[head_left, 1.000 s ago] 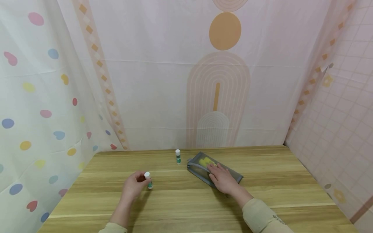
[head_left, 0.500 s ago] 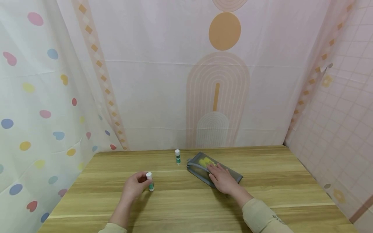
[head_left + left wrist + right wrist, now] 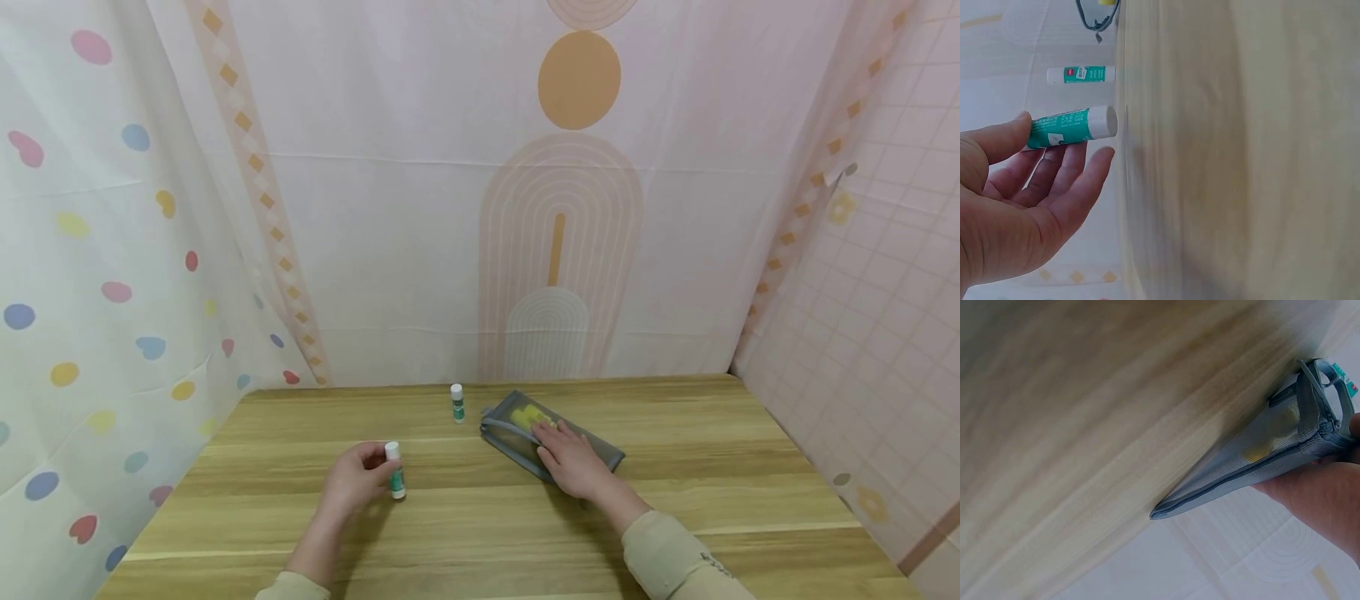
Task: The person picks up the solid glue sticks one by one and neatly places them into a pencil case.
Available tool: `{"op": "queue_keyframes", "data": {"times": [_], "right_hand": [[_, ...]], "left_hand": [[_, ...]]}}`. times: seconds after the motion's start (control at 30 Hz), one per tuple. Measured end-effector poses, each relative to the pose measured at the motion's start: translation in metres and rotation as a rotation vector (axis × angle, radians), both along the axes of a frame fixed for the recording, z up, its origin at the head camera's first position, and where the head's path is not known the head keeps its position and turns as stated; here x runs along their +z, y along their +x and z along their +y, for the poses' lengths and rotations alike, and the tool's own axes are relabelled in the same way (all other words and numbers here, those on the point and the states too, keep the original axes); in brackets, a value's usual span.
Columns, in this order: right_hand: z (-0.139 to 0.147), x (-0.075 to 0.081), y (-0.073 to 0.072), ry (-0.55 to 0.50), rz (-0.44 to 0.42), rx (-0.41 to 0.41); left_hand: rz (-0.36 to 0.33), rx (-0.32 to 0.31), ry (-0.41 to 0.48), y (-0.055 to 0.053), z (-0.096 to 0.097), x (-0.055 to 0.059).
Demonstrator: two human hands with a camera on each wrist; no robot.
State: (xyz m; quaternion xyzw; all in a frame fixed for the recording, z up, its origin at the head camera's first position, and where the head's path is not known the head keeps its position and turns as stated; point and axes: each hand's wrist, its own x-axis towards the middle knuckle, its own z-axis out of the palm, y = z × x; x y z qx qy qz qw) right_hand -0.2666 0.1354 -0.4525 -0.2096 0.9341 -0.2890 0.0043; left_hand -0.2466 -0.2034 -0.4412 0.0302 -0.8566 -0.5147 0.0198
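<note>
My left hand (image 3: 352, 481) pinches a glue stick (image 3: 397, 482) with a white cap and green label between thumb and fingers. It stands nearly upright, cap up; in the left wrist view the white base of this glue stick (image 3: 1102, 122) is close to the tabletop, and I cannot tell whether it touches. Farther back, a second, matching glue stick (image 3: 458, 405) stands on the table. My right hand (image 3: 572, 460) lies flat with extended fingers on a grey mesh zip pouch (image 3: 504, 437). Yellow items (image 3: 531, 415) show through its mesh; their kind is unclear.
The wooden table (image 3: 480, 542) reaches back to a patterned curtain (image 3: 405, 267). A dotted curtain (image 3: 97, 258) hangs on the left, and a checked one (image 3: 885, 275) on the right. A loop strap (image 3: 1338, 394) sits at the pouch's end.
My left hand has shifted slightly right with the glue stick, whose base now shows lower in view. The right hand, the pouch and the second glue stick have stayed put.
</note>
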Motion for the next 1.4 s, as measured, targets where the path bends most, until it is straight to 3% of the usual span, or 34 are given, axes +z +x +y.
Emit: {"op": "queue_keyframes", "data": {"times": [0.53,0.8,1.23,1.4], "right_hand": [[0.0,0.0,0.0,0.006,-0.001,0.001],[0.0,-0.001,0.0,0.005,-0.002,-0.001],[0.0,0.0,0.0,0.002,-0.001,-0.004],[0.0,-0.001,-0.001,0.001,-0.002,-0.002]], "left_hand": [[-0.037,-0.017,0.215,0.003,0.025,0.004],[-0.089,-0.021,0.405,-0.002,0.047,0.001],[-0.159,-0.03,0.619,-0.009,0.084,-0.004],[-0.225,-0.043,0.759,-0.012,0.097,-0.006]]}}
